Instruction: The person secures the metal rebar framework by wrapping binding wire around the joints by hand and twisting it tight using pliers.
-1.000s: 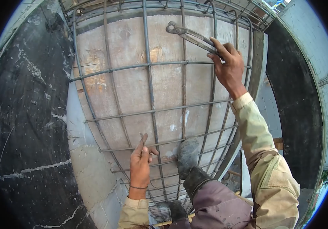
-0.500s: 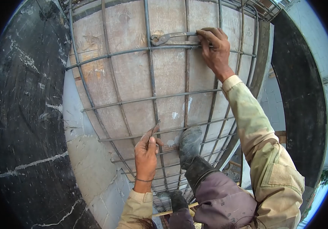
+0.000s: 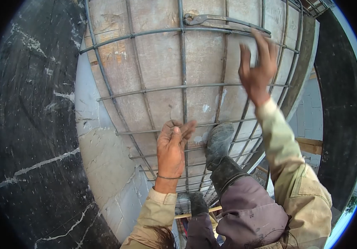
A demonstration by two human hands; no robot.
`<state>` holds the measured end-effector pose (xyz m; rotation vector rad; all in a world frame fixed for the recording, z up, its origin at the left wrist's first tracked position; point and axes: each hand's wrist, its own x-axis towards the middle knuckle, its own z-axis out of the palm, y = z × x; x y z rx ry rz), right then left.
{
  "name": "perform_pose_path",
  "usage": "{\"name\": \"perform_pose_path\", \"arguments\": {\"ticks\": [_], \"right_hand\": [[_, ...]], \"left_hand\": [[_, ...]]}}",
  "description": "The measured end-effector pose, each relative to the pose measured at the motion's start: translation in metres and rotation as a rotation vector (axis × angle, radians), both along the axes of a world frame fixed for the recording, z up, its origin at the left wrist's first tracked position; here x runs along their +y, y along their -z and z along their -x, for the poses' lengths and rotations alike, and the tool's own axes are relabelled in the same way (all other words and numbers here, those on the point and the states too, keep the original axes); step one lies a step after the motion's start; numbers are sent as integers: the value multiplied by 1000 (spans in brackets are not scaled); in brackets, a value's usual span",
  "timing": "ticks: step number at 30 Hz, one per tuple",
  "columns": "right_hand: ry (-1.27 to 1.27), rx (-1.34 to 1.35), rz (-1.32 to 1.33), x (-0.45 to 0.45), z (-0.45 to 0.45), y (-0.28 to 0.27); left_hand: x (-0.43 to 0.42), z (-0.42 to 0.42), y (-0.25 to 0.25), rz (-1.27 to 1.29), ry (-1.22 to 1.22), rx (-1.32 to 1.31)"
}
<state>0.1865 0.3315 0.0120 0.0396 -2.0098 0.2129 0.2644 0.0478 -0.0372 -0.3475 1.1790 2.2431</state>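
The pincers [image 3: 228,20] lie along a horizontal bar of the steel rebar grid [image 3: 183,58], their jaws beside a vertical bar. Just below their handle ends is my right hand [image 3: 260,68], with its fingers spread and nothing in it. My left hand [image 3: 172,151] is at the lower middle of the grid, thumb and fingers pinched together. A thin wire end seems to stick up above the fingers, but what they hold is too small to make out. Pale boards [image 3: 162,62] stand behind the bars.
My boot [image 3: 220,143] rests on a lower bar, and the other boot [image 3: 198,203] is further down. A dark panel [image 3: 33,124] stands at the left, another [image 3: 338,103] at the right. A wooden edge [image 3: 305,50] borders the grid.
My right hand has let go of the pincers, which now rest on the bar, and its fingers have opened. The view has shifted, so the grid appears higher. My left hand stays pinched.
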Motion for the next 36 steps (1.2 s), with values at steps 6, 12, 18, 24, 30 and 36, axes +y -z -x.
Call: {"name": "perform_pose_path", "arguments": {"ticks": [6, 12, 18, 24, 30, 36], "right_hand": [[-641, -911, 943, -147, -103, 29], [-689, -1176, 1503, -123, -96, 16], [-383, -1144, 1191, -84, -110, 29], [154, -752, 843, -16, -162, 54], [248, -713, 750, 17, -159, 63], [166, -752, 1039, 7, -146, 78]], "left_hand": [[15, 16, -3, -156, -94, 76], [32, 16, 1, -217, -176, 181], [38, 13, 23, 396, -13, 450], [42, 0, 21, 568, 30, 557], [66, -13, 16, 548, 65, 604], [96, 14, 21, 659, -12, 711]]}}
